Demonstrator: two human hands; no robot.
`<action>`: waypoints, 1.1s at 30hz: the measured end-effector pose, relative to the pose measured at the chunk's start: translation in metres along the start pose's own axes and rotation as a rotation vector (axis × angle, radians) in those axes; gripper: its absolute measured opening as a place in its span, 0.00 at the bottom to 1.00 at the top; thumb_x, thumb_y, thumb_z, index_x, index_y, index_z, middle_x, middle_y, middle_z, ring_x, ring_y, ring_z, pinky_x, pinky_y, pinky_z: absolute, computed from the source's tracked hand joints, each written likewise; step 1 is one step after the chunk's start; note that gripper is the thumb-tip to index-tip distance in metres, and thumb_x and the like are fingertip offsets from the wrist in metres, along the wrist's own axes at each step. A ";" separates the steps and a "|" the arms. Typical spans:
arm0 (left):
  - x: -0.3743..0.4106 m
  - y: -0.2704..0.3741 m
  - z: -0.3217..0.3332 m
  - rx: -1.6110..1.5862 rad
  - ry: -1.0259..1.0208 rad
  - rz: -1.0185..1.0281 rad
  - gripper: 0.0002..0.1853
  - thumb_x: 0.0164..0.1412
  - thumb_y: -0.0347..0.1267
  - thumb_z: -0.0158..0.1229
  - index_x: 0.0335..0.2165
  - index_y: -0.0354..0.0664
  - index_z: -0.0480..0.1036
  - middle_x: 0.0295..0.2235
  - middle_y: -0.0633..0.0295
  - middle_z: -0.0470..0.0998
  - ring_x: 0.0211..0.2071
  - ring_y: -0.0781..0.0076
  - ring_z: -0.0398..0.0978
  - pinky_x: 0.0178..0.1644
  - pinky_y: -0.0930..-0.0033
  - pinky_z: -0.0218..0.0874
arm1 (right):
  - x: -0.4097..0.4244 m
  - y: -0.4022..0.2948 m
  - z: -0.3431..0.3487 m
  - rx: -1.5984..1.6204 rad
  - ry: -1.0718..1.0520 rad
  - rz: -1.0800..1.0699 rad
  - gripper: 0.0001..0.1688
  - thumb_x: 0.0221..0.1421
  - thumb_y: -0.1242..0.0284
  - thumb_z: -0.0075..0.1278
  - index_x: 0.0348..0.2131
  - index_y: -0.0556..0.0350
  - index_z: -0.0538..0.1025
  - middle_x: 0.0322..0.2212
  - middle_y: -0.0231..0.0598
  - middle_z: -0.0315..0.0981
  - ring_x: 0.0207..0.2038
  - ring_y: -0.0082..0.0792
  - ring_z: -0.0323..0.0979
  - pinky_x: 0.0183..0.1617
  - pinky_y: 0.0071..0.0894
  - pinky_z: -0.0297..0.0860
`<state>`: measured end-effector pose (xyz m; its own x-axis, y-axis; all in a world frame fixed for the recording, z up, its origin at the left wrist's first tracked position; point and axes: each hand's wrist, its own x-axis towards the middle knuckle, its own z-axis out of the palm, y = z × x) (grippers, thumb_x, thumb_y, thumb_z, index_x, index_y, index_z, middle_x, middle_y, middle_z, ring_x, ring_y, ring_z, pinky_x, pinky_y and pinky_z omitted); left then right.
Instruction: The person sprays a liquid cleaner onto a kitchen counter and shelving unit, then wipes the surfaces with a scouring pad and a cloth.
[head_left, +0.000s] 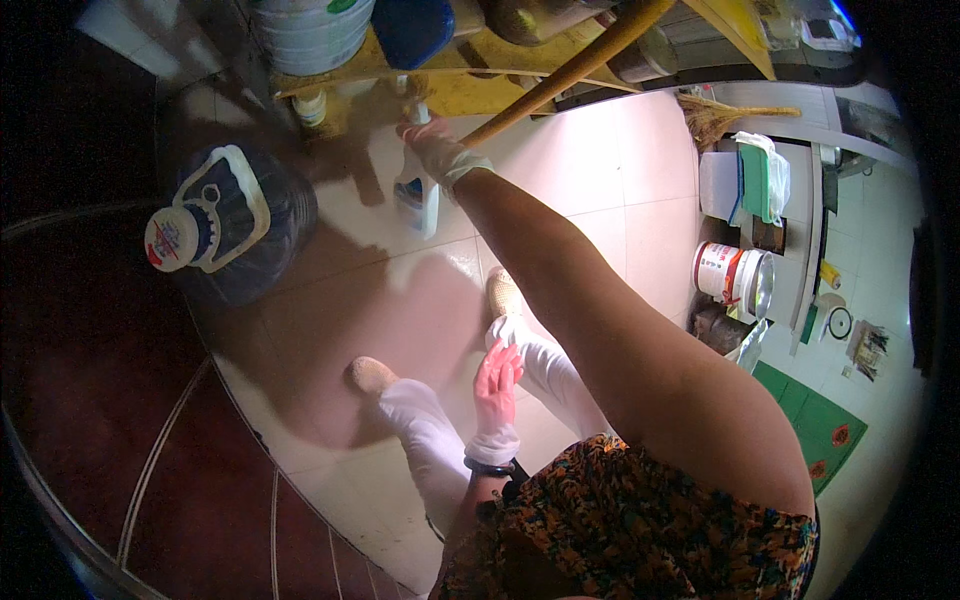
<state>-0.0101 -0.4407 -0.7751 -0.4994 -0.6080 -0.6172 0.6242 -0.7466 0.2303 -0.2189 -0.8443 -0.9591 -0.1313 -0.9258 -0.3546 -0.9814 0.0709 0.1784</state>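
My right hand (433, 144), in a pink and white glove, reaches far forward and grips the upper part of a white spray bottle (418, 196) with a blue label. The bottle hangs or stands upright over the tiled floor; whether its base touches the tiles I cannot tell. Just beside that hand ends a slanting wooden pole (570, 73). My left hand (497, 386), in a similar glove with a dark band at the wrist, is held low in front of my legs. Its fingers are loosely extended, and nothing shows in it.
Left stands a large clear water jug (277, 217) with a handle. Ahead, a yellowish wooden shelf (480, 94) bears a white tub (311, 37) and jars. A straw broom (709, 120), a paint-style bucket (724, 271) and a green board (806, 420) are right; dark red panels (90, 360) left.
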 end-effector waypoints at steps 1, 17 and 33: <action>0.002 0.001 -0.006 -0.004 0.025 0.004 0.21 0.66 0.31 0.46 0.56 0.37 0.61 0.50 0.48 0.70 0.48 0.62 0.71 0.54 0.65 0.62 | -0.012 -0.028 -0.003 0.221 0.020 0.056 0.10 0.55 0.72 0.48 0.38 0.52 0.74 0.23 0.35 0.72 0.28 0.33 0.73 0.28 0.34 0.67; 0.023 0.030 -0.016 -0.017 -0.008 -0.067 0.21 0.66 0.27 0.45 0.57 0.41 0.60 0.51 0.53 0.70 0.48 0.66 0.71 0.53 0.69 0.61 | 0.001 -0.105 0.007 0.077 0.008 -0.135 0.30 0.51 0.55 0.50 0.53 0.38 0.67 0.41 0.47 0.73 0.42 0.48 0.73 0.47 0.39 0.69; 0.029 0.032 -0.023 -0.022 0.001 -0.054 0.21 0.66 0.26 0.44 0.57 0.40 0.60 0.50 0.52 0.70 0.48 0.65 0.71 0.53 0.68 0.61 | 0.014 -0.090 0.023 0.353 -0.063 -0.044 0.25 0.48 0.58 0.54 0.40 0.59 0.74 0.32 0.46 0.76 0.38 0.43 0.75 0.42 0.40 0.68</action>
<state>0.0092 -0.4754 -0.8028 -0.5325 -0.5664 -0.6290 0.6092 -0.7724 0.1798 -0.1352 -0.8547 -1.0016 -0.0853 -0.9069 -0.4127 -0.9727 0.1656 -0.1628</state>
